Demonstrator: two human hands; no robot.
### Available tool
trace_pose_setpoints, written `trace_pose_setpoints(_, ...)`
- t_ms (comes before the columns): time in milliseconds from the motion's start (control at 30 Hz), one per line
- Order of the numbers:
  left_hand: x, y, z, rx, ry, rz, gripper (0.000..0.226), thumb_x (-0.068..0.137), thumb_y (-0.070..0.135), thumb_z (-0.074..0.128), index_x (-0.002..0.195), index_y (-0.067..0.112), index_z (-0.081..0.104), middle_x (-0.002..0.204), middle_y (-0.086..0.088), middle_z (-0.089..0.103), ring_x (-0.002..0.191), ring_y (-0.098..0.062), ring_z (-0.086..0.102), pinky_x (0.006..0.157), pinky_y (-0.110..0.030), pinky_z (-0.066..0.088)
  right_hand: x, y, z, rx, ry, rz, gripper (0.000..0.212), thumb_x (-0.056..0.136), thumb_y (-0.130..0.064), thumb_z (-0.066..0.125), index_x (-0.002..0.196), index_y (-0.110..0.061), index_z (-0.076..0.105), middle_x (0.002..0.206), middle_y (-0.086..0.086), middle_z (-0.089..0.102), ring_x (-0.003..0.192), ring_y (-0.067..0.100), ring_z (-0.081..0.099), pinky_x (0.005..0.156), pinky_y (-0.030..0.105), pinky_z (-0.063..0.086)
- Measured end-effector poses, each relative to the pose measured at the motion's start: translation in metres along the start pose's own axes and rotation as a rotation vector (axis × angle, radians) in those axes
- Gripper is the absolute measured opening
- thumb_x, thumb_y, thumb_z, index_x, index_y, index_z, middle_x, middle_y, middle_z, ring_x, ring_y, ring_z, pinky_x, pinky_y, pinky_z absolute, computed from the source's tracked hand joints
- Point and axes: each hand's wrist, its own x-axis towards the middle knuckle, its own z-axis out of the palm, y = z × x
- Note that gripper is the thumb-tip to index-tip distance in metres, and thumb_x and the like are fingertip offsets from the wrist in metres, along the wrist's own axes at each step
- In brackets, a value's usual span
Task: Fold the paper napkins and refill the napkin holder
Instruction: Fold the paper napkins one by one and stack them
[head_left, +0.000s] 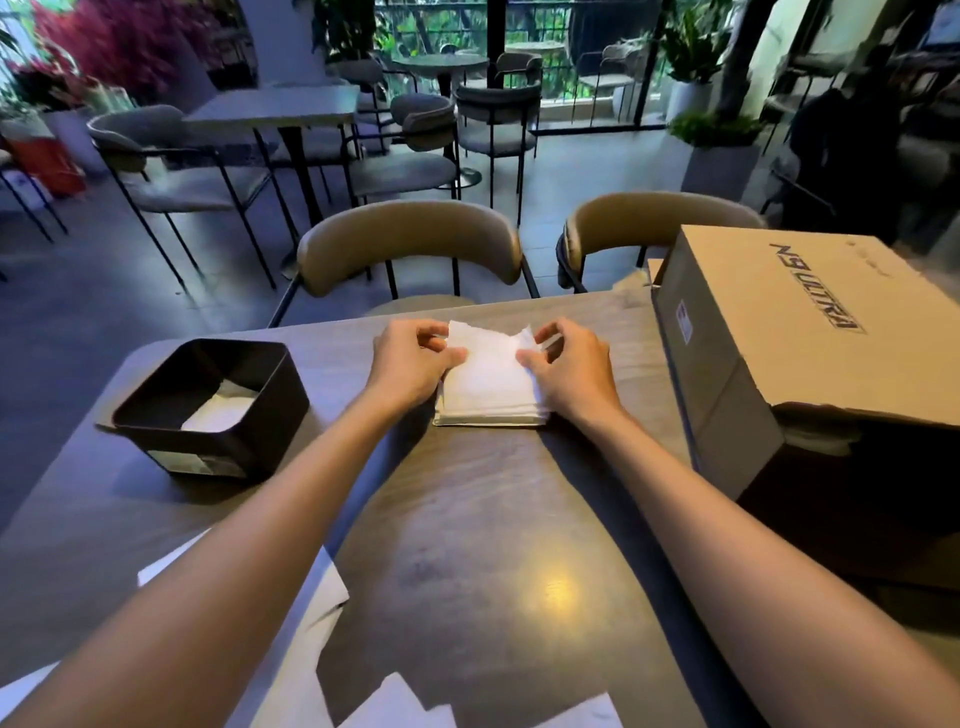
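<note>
A stack of white paper napkins (491, 400) lies on the wooden table (493, 519), centre far side. My left hand (413, 353) pinches the top napkin (491, 348) at its left edge, and my right hand (563, 358) pinches its right edge. The far edge of that napkin is lifted off the stack. A black square napkin holder (208, 410) stands to the left, with a few white napkins lying in its bottom.
A large cardboard box (769, 338) stands on the table at the right. Loose white paper sheets (322, 613) lie near the front edge. Two beige chairs (410, 249) face the far side of the table, with café tables and chairs beyond.
</note>
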Motion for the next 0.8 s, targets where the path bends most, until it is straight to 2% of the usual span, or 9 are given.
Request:
trace_pose_setpoints(100, 0.002, -0.008, 0.001, 0.181, 0.013, 0.087, 0.042, 0.085, 0.024, 0.079, 0.124, 0.016, 0.069, 0.107, -0.003, 0.071, 0.084, -0.009, 0.060, 0.069, -0.015, 0.046, -0.004, 0.000, 0.005, -0.175, 0.010, -0.054, 0.033, 0.085, -0.040, 0.078, 0.110, -0.026, 0.063, 0.097, -0.003, 0.066, 0.090, 0.018, 0.063, 0.075, 0.037, 0.054)
trace_pose_setpoints(133, 0.000, -0.010, 0.001, 0.212, 0.023, 0.108, 0.045, 0.085, 0.026, 0.079, 0.127, 0.017, 0.067, 0.113, -0.003, 0.068, 0.088, -0.011, 0.060, 0.073, -0.017, 0.047, -0.007, 0.000, 0.006, -0.226, 0.032, -0.084, 0.038, 0.084, -0.041, 0.078, 0.114, -0.026, 0.061, 0.102, -0.001, 0.065, 0.093, 0.021, 0.062, 0.076, 0.037, 0.053)
trace_pose_setpoints(233, -0.009, -0.009, -0.001, 0.225, 0.058, 0.157, 0.053, 0.084, 0.032, 0.078, 0.133, 0.020, 0.061, 0.126, -0.005, 0.058, 0.103, -0.022, 0.059, 0.091, -0.033, 0.049, -0.016, -0.005, 0.001, -0.268, 0.085, -0.127, 0.050, 0.085, -0.045, 0.075, 0.126, -0.026, 0.055, 0.114, 0.002, 0.061, 0.101, 0.024, 0.061, 0.078, 0.039, 0.051)
trace_pose_setpoints(333, -0.026, -0.008, -0.009, 0.223, 0.030, 0.204, 0.047, 0.087, 0.036, 0.075, 0.130, 0.023, 0.061, 0.124, -0.004, 0.056, 0.100, -0.020, 0.058, 0.088, -0.036, 0.052, -0.032, -0.014, -0.001, -0.283, 0.083, -0.200, 0.049, 0.087, -0.049, 0.071, 0.126, -0.025, 0.055, 0.112, 0.002, 0.059, 0.099, 0.024, 0.061, 0.075, 0.039, 0.051)
trace_pose_setpoints(433, -0.046, -0.011, -0.024, 0.298, -0.059, 0.215, 0.039, 0.087, 0.039, 0.073, 0.124, 0.028, 0.065, 0.119, 0.001, 0.058, 0.094, -0.012, 0.056, 0.080, -0.029, 0.049, -0.054, -0.023, 0.000, -0.372, -0.043, -0.334, 0.049, 0.089, -0.052, 0.068, 0.128, -0.025, 0.057, 0.122, 0.003, 0.058, 0.108, 0.026, 0.059, 0.084, 0.042, 0.052)
trace_pose_setpoints(500, -0.062, -0.012, -0.034, 0.326, -0.139, 0.183, 0.037, 0.088, 0.039, 0.073, 0.123, 0.029, 0.065, 0.122, 0.002, 0.058, 0.103, -0.014, 0.058, 0.084, -0.029, 0.050, -0.067, -0.025, 0.005, -0.552, -0.181, -0.384, 0.052, 0.093, -0.058, 0.057, 0.135, -0.026, 0.055, 0.134, 0.003, 0.053, 0.122, 0.027, 0.051, 0.095, 0.043, 0.043)
trace_pose_setpoints(533, -0.070, -0.012, -0.039, 0.340, -0.168, 0.171, 0.036, 0.088, 0.039, 0.072, 0.122, 0.028, 0.065, 0.123, 0.001, 0.057, 0.108, -0.016, 0.057, 0.089, -0.035, 0.051, -0.074, -0.025, 0.007, -0.622, -0.227, -0.386, 0.052, 0.096, -0.059, 0.051, 0.136, -0.026, 0.055, 0.137, 0.002, 0.051, 0.126, 0.026, 0.048, 0.097, 0.044, 0.039)
trace_pose_setpoints(633, -0.097, -0.009, -0.050, 0.368, -0.197, 0.148, 0.034, 0.091, 0.039, 0.069, 0.122, 0.028, 0.065, 0.123, -0.001, 0.056, 0.113, -0.021, 0.055, 0.099, -0.045, 0.048, -0.090, -0.027, 0.006, -0.659, -0.245, -0.387, 0.047, 0.100, -0.056, 0.044, 0.134, -0.026, 0.056, 0.138, 0.001, 0.052, 0.127, 0.025, 0.047, 0.096, 0.041, 0.036)
trace_pose_setpoints(800, -0.140, -0.015, -0.076, 0.422, -0.143, 0.146, 0.033, 0.091, 0.039, 0.069, 0.121, 0.028, 0.066, 0.121, 0.001, 0.058, 0.112, -0.018, 0.056, 0.100, -0.040, 0.047, -0.128, -0.029, -0.005, -0.683, -0.269, -0.438, 0.045, 0.100, -0.057, 0.043, 0.133, -0.029, 0.057, 0.140, -0.006, 0.052, 0.128, 0.020, 0.048, 0.095, 0.039, 0.038)
